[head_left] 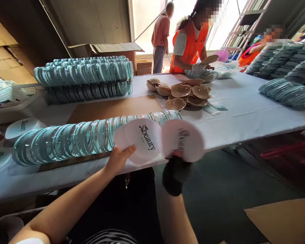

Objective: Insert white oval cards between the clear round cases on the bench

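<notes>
Between my hands are two rounded white cards, edge to edge; whether they are joined I cannot tell. My bare left hand (119, 158) pinches the left card (143, 130), printed "Sbeauty", with the thumb on its face. In a black glove, my right hand (177, 173) grips the lower edge of the right card (194, 144), whose print is blurred. Just behind them a long row of clear, bluish plastic shells (66, 140) lies along the table's front. Farther back is a pile of shiny beige bra cups (180, 90).
Stacked rows of plastic shells (83, 73) stand at the back left, others (289, 91) at the right. More printed cards (22, 128) lie at the left edge. Across the white table (244, 115), a person in an orange vest (190, 40) handles a beige cup.
</notes>
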`<state>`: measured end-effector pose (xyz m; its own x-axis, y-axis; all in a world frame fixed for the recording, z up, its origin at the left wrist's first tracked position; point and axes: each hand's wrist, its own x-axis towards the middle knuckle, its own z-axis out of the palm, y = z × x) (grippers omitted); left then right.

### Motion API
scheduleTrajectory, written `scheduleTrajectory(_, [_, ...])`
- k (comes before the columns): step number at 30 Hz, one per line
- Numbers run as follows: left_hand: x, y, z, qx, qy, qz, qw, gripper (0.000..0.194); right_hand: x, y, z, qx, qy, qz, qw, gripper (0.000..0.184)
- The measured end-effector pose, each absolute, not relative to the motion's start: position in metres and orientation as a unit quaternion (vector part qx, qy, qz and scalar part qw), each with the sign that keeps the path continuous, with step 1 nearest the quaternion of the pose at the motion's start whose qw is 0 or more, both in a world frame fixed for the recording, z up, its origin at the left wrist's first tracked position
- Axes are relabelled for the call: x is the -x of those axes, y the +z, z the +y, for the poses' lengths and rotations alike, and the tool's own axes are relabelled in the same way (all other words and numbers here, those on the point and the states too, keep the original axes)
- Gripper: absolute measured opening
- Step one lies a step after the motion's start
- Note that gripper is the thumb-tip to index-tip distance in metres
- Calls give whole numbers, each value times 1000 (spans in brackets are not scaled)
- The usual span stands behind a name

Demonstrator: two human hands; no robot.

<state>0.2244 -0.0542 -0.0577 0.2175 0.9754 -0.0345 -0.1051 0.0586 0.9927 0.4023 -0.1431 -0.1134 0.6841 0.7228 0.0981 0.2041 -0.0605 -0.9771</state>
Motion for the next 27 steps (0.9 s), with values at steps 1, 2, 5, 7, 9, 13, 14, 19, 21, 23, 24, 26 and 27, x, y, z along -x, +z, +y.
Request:
scheduleTrajectory(1, [-235,-47,-47,-484,484,395,613,53,-425,-108,-146,724,140,-284,613,67])
scheduleTrajectory(2, [-248,-35,-37,-458,505,359,637,56,-447,-102,-150,752,48,-236,614,69])
scheduleTrajectory(5, [-303,-1,4,-410,527,240,705,52,-496,-83,-168,806,-156,-175,544,69])
scheduleTrajectory(7, [-348,13,33,-387,495,183,756,39,-511,-71,-179,831,-184,-225,474,66])
scheduleTrajectory(9, [-389,17,54,-357,444,175,803,29,-514,-61,-186,845,-188,-299,402,61])
scheduleTrajectory(13, [-437,7,70,-291,415,236,829,19,-514,-49,-176,848,-173,-431,257,49])
scheduleTrajectory(14, [-440,4,71,-281,417,244,829,18,-515,-47,-167,850,-161,-450,223,45])
scheduleTrajectory(19, [-432,-1,68,-271,426,237,830,26,-513,-51,-109,862,-40,-500,76,33])
scheduleTrajectory(21, [-429,-1,68,-267,424,251,828,25,-511,-55,-97,860,-28,-504,76,31])
scheduleTrajectory(23, [-430,-2,69,-272,413,263,829,24,-511,-57,-94,855,-45,-500,131,25])
scheduleTrajectory(24, [-431,-3,69,-277,407,266,829,23,-511,-58,-94,850,-55,-497,165,22])
scheduleTrajectory(26, [-433,-5,71,-290,400,264,828,23,-510,-59,-94,844,-58,-492,205,18])
scheduleTrajectory(27, [-434,-6,71,-297,401,264,825,23,-509,-58,-91,844,-53,-493,205,18])
